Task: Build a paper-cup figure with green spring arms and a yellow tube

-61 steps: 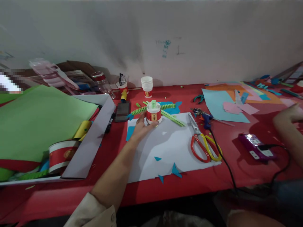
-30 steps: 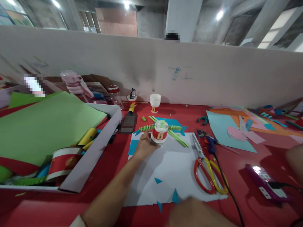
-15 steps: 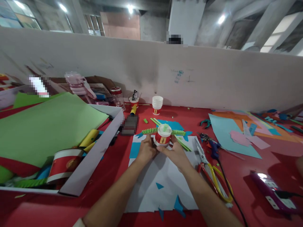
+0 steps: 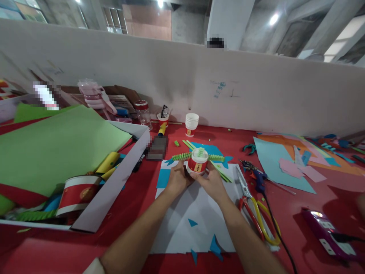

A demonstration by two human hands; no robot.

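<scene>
A red and white paper cup (image 4: pixel 197 164) is held between both hands over the far part of a white paper sheet (image 4: pixel 196 213). Folded green paper strips (image 4: pixel 182 156) stick out from its left and right sides, their tips near blue paper shapes. My left hand (image 4: pixel 178 178) grips the cup's left side, its fingers partly hidden behind it. My right hand (image 4: pixel 211 181) holds the right side, with the thumb across the lower front. Flat green strips (image 4: pixel 224 174) lie just behind the right hand.
Scissors (image 4: pixel 251 205) and a blue glue gun (image 4: pixel 259 180) with a cord lie to the right. Stacked cups (image 4: pixel 191 125) stand near the back partition. At the left is a white box (image 4: pixel 114 194) of craft pieces. A purple power strip (image 4: pixel 327 234) sits at the right.
The camera view has tilted down slightly. Both hands still hold the cup in nearly the same place on the table.
</scene>
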